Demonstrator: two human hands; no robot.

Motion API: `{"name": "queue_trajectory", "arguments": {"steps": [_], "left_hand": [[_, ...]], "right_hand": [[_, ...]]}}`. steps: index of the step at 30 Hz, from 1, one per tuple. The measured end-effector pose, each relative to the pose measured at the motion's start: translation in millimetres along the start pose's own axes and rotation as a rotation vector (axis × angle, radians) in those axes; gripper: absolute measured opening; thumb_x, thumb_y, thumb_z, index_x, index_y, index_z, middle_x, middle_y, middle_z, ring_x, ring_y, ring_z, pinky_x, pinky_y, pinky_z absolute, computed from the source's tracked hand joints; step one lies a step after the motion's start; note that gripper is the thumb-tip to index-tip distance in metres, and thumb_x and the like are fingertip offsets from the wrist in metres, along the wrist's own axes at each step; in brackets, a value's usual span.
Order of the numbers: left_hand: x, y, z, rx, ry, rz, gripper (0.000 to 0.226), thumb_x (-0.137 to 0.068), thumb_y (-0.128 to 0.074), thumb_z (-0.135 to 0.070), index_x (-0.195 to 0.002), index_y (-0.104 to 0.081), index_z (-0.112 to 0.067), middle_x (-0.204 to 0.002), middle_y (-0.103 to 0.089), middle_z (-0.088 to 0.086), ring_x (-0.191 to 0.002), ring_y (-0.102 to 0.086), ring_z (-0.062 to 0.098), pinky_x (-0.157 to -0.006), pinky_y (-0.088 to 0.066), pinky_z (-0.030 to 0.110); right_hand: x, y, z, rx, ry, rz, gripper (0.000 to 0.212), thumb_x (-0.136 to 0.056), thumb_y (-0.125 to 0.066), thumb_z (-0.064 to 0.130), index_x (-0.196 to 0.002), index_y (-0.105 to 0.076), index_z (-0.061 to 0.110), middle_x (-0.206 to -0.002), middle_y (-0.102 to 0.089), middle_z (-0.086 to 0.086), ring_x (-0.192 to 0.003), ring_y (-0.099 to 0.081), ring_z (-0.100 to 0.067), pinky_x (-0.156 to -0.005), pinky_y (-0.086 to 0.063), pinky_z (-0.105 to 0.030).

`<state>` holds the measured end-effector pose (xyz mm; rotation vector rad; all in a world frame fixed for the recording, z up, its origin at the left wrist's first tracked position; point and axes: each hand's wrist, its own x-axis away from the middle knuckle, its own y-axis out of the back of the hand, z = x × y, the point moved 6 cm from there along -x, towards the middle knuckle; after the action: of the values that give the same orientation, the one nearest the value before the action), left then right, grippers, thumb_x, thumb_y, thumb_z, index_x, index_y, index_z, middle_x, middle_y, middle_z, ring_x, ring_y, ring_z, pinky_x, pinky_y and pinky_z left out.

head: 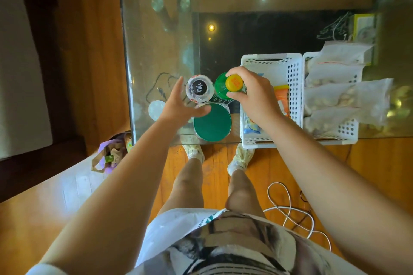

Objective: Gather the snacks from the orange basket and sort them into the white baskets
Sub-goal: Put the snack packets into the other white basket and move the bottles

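The glass table (161,51) fills the upper half of the frame. At centre right two white baskets stand side by side on it: the near white basket (290,69) holds an orange packet (282,98) and a blue-printed packet (252,126), and the far white basket (348,134) is piled with clear bags of snacks (335,96). No orange basket is in view.

At centre stands a green-lidded jar (212,121). Just above it are a clear bottle with a black cap (199,88) and a green bottle with a yellow cap (223,87), side by side.

The right hand (252,94) reaches in from the lower right, its fingers and thumb curled round the green bottle's neck. To move it cleanly, it looks best to lift straight up so that the clear bottle beside it is not knocked.

The left hand (178,105) reaches from the lower left with fingers spread and straight, holding nothing, its fingertips beside the clear bottle and its thumb over the jar lid.
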<state>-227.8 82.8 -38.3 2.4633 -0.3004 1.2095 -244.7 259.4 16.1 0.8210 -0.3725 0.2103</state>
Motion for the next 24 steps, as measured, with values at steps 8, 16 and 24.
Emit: {"name": "queue_trajectory", "arguments": {"steps": [8, 16, 24], "left_hand": [[11, -39, 50, 0.170, 0.314, 0.076, 0.048, -0.085, -0.063, -0.006, -0.126, -0.049, -0.026, -0.127, -0.057, 0.011, -0.108, -0.061, 0.035, -0.079, -0.058, 0.043], [9, -42, 44, 0.201, 0.291, 0.075, 0.052, -0.086, -0.062, -0.003, -0.130, -0.047, -0.025, -0.129, -0.056, 0.012, -0.112, -0.058, 0.036, -0.087, -0.055, 0.048], [2, -37, 35, 0.097, 0.249, 0.073, 0.098, -0.081, -0.064, 0.005, -0.147, -0.004, -0.034, -0.142, -0.038, 0.010, -0.125, -0.046, 0.037, -0.085, -0.054, 0.053]], "right_hand": [[0, 0, -1, -0.014, 0.026, -0.009, 0.033, -0.080, -0.069, 0.015, -0.110, -0.056, 0.019, -0.100, -0.062, 0.001, -0.084, -0.048, -0.011, -0.062, -0.031, -0.014], [0, 1, 1, 0.018, 0.046, 0.006, 0.033, -0.079, -0.070, 0.016, -0.110, -0.056, 0.019, -0.102, -0.063, -0.002, -0.085, -0.046, -0.012, -0.061, -0.025, -0.008], [2, 0, 2, 0.023, 0.054, -0.011, 0.031, -0.079, -0.070, 0.016, -0.107, -0.057, 0.017, -0.097, -0.063, -0.001, -0.082, -0.048, -0.013, -0.059, -0.029, -0.013]]}}
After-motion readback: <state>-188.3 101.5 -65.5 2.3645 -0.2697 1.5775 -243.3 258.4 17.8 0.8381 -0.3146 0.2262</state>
